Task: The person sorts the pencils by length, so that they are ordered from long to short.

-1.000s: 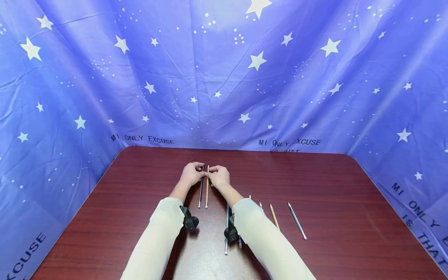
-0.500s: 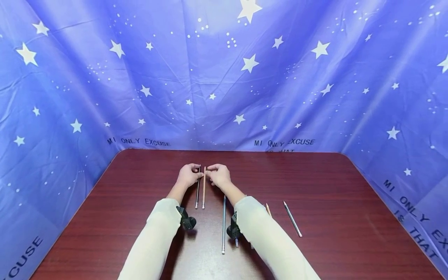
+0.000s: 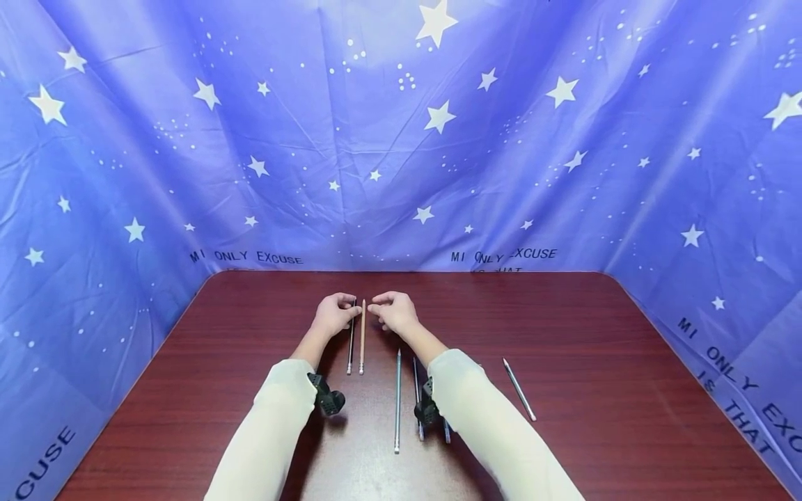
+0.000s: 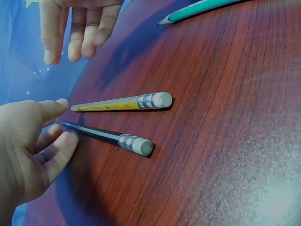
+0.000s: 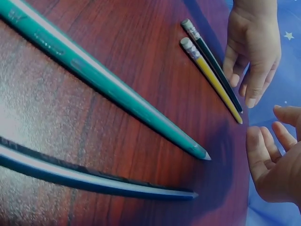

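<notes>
Two eraser-tipped pencils lie side by side on the table, one black [image 4: 96,133] and one yellow [image 4: 113,104]. My left hand [image 3: 333,314] is at their pointed ends, the black tip lying between its thumb and fingers in the left wrist view. That thumb reaches close to the yellow tip, and the fingers look loosely bent. Just right of the yellow pencil, my right hand [image 3: 396,313] hovers with relaxed fingers and nothing between them. Nearer to me lies a green pencil [image 5: 108,80], with a dark striped pencil [image 5: 94,176] beside it.
Another pencil [image 3: 519,390] lies slanted farther right on the dark red table [image 3: 595,327]. Under my right forearm the end of one more pencil [image 3: 447,431] shows; the sleeve hides the rest. A blue starry curtain [image 3: 351,125] hangs around the table's back and sides.
My right hand has drawn away from the yellow pencil to the right. My left hand has eased slightly left. Both pencils stay lying side by side while the head view shifts a little.
</notes>
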A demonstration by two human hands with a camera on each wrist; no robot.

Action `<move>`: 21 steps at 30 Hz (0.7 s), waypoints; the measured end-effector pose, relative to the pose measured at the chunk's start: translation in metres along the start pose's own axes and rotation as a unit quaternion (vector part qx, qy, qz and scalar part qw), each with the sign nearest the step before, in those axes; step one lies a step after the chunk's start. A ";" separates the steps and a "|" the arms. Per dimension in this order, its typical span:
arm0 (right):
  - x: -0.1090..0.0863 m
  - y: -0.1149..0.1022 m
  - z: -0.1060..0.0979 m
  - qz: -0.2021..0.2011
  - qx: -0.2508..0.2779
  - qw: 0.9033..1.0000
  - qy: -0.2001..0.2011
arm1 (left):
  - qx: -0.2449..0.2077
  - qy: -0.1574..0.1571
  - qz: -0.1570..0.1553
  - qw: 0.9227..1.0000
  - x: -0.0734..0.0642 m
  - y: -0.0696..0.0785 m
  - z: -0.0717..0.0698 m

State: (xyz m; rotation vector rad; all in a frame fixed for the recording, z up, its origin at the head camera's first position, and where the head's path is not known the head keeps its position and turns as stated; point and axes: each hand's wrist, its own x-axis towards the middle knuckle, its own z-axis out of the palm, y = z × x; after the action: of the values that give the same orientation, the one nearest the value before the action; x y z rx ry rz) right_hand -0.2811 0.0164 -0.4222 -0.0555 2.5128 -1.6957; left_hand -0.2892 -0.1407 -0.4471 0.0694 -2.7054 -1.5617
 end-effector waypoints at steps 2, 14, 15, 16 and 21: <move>-0.001 0.000 -0.002 -0.002 -0.006 1.000 0.002 | 0.000 -0.007 0.000 1.000 -0.001 0.000 0.000; -0.007 -0.002 -0.014 -0.006 -0.003 1.000 -0.015 | 0.020 -0.019 0.031 0.999 -0.008 0.008 -0.002; -0.008 -0.003 -0.015 -0.005 -0.004 1.000 -0.017 | 0.022 -0.018 0.034 0.999 -0.009 0.009 -0.002; -0.009 -0.004 -0.016 -0.004 -0.005 1.000 -0.019 | 0.023 -0.017 0.037 0.999 -0.010 0.010 -0.003; -0.015 -0.005 -0.024 0.000 0.000 1.000 -0.026 | 0.024 -0.015 0.048 0.998 -0.015 0.013 -0.004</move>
State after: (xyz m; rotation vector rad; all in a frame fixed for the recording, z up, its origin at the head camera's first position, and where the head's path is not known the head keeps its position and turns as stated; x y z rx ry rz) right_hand -0.2691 0.0378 -0.4072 -0.0993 2.4757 -1.6711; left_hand -0.2742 -0.1374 -0.4334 -0.0822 -2.7247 -1.4832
